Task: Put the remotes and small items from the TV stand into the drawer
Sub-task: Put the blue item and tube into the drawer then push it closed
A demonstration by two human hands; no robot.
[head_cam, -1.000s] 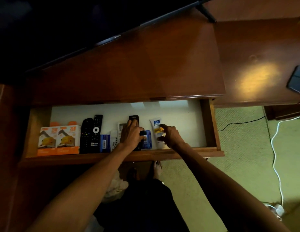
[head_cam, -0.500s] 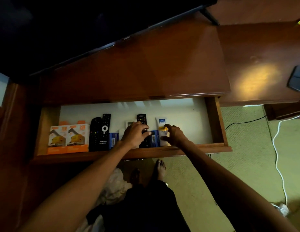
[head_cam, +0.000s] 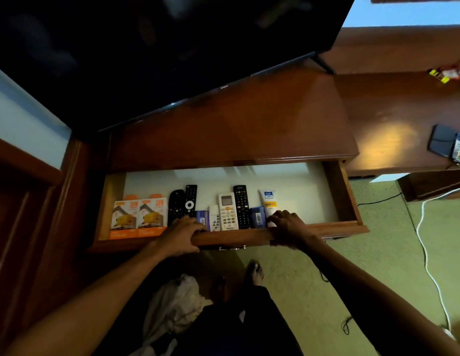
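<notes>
My left hand (head_cam: 181, 233) and right hand (head_cam: 288, 227) both curl over the front edge of the open drawer (head_cam: 231, 237), fingers hooked inside, holding nothing else. Just beyond that edge lie two orange boxes (head_cam: 137, 217), black remotes (head_cam: 184, 202), a white remote (head_cam: 227, 211) and a tube (head_cam: 268, 202). Farther back, the TV (head_cam: 172, 47) stands above the drawer.

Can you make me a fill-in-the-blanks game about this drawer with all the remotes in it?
1. Both hands, the left hand and the right hand, grip the front edge of the open wooden ____.
2. The two matching boxes at the drawer's left end are white and ____.
3. The white remote with a small screen lies between a smaller white remote and a long ____ remote.
4. The white tube with a blue label lies nearest the ____ hand.

Missing words: drawer; orange; black; right
</notes>
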